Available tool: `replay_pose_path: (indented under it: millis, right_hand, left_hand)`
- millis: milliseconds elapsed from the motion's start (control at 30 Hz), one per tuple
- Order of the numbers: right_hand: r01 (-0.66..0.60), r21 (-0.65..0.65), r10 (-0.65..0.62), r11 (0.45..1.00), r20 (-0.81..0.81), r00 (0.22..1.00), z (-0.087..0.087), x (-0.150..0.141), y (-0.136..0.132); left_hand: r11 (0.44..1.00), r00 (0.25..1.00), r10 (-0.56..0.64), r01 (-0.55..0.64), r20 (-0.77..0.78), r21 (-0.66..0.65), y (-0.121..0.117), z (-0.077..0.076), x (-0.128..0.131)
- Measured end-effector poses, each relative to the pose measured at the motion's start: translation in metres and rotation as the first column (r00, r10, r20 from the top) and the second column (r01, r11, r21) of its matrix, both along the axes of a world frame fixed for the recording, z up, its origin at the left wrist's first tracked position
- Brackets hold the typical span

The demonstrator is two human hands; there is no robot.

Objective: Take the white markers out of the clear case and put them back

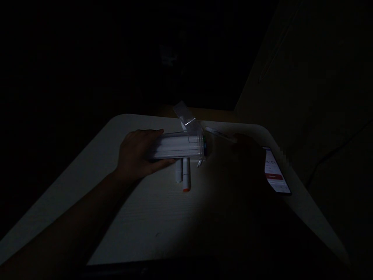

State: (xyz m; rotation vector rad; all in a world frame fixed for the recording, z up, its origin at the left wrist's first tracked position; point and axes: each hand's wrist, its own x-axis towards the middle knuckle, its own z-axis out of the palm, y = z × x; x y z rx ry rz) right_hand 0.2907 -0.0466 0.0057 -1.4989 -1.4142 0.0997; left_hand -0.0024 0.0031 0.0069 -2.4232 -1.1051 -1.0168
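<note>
The lit phone screen (275, 171) shows writing too dim to read. The left hand (140, 153) wraps loosely curled fingers (161, 162) around a clear plastic marker case (179, 146) lying on the pale worktop (145, 217); the right hand (243, 146) is too dark to judge.

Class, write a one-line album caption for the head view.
Left hand grips a clear marker case on a dim table.

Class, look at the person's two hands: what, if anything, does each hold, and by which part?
The left hand grips the clear marker case by its closed left end. The right hand lies in shadow near a marker; whether it holds it cannot be told.
</note>
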Motion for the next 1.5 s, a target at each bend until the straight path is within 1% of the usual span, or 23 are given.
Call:
replay_pose_path:
  millis: [67,100,133,200,233,267,300,333,467,600,667,733,800,867,1000,1100,1167,1233,1300,1367,1433,1500]
  right_hand:
    - [0.021,0.064,-0.015,0.998,-0.100,0.995,0.003,-0.001,0.002]
    - [0.047,0.108,-0.026,0.993,-0.190,0.982,0.004,-0.002,0.003]
    - [0.087,0.151,-0.037,0.985,-0.302,0.953,0.006,-0.002,0.004]
    - [0.179,0.200,-0.046,0.963,-0.533,0.845,0.011,-0.002,0.004]
    - [0.209,0.199,-0.046,0.957,-0.609,0.792,0.014,-0.002,0.003]
    - [0.218,0.186,-0.048,0.958,-0.645,0.762,0.016,-0.002,0.002]
    - [0.213,0.169,-0.051,0.962,-0.657,0.752,0.019,-0.002,0.000]
    - [0.202,0.151,-0.057,0.968,-0.651,0.757,0.021,-0.003,-0.003]
    - [0.158,0.093,-0.077,0.983,-0.574,0.815,0.030,-0.011,-0.012]
    - [0.151,0.132,-0.055,0.980,-0.548,0.835,0.030,-0.019,-0.014]
    - [0.106,0.164,-0.006,0.981,-0.517,0.856,0.026,-0.021,-0.013]
    - [0.024,0.209,0.083,0.978,-0.488,0.869,0.021,-0.023,-0.011]
    - [-0.060,0.238,0.169,0.969,-0.468,0.868,0.017,-0.024,-0.011]
    - [-0.120,0.240,0.219,0.963,-0.447,0.867,0.015,-0.026,-0.013]
    - [-0.245,0.180,0.296,0.953,-0.374,0.879,0.013,-0.032,-0.017]
    - [-0.305,0.176,0.346,0.936,-0.303,0.888,0.009,-0.037,-0.018]
    - [-0.349,0.128,0.371,0.928,-0.238,0.898,0.007,-0.040,-0.019]
    - [-0.380,0.053,0.383,0.923,-0.198,0.902,0.007,-0.042,-0.021]
    - [-0.384,0.016,0.380,0.923,-0.179,0.907,0.010,-0.043,-0.023]
    - [-0.383,0.009,0.379,0.924,-0.163,0.911,0.013,-0.043,-0.026]
    - [-0.384,0.007,0.382,0.923,-0.135,0.914,0.014,-0.043,-0.028]
    - [-0.393,0.031,0.395,0.919,-0.070,0.916,0.013,-0.044,-0.028]
  left_hand:
    - [1.000,1.000,-0.003,0.003,0.000,0.008,0.000,0.000,0.000]
    - [1.000,1.000,-0.004,0.004,0.000,0.011,0.001,-0.001,0.000]
    - [1.000,1.000,-0.004,0.004,0.000,0.011,0.001,-0.001,-0.001]
    - [1.000,1.000,-0.002,0.002,0.002,0.010,0.001,-0.002,-0.001]
    - [1.000,1.000,0.001,-0.001,0.004,0.011,0.001,-0.002,-0.001]
    - [1.000,1.000,0.005,-0.005,0.008,0.011,0.001,-0.002,-0.001]
    - [1.000,1.000,0.007,-0.007,0.014,0.013,0.001,-0.002,-0.001]
    - [1.000,1.000,0.007,-0.007,0.020,0.015,0.001,-0.002,-0.001]
    - [1.000,1.000,0.018,-0.018,0.023,0.004,0.000,-0.002,0.000]
    - [1.000,1.000,0.018,-0.017,0.017,-0.018,-0.001,0.000,0.000]
    - [1.000,1.000,0.014,-0.014,0.017,-0.022,-0.001,0.000,0.000]
    - [1.000,1.000,0.014,-0.013,0.012,-0.025,-0.001,0.000,0.000]
    - [1.000,1.000,0.009,-0.009,0.005,-0.021,-0.001,0.000,0.000]
    - [1.000,1.000,-0.001,0.001,0.001,-0.012,-0.001,0.000,0.001]
    - [1.000,1.000,0.006,-0.006,0.003,-0.020,-0.001,0.001,0.001]
    - [1.000,1.000,0.021,-0.021,0.003,-0.021,-0.001,0.000,0.001]
    - [1.000,1.000,0.021,-0.021,0.001,-0.012,-0.001,0.000,0.001]
    - [1.000,1.000,0.019,-0.019,0.005,-0.012,-0.001,0.000,0.000]
    - [1.000,1.000,0.016,-0.016,0.003,-0.025,-0.002,0.001,0.000]
    - [0.999,1.000,0.015,-0.015,0.003,-0.033,-0.002,0.001,0.000]
    - [0.999,1.000,0.019,-0.019,0.013,-0.034,-0.002,0.002,0.000]
    - [0.999,0.999,0.023,-0.023,0.025,-0.036,-0.002,0.002,0.000]
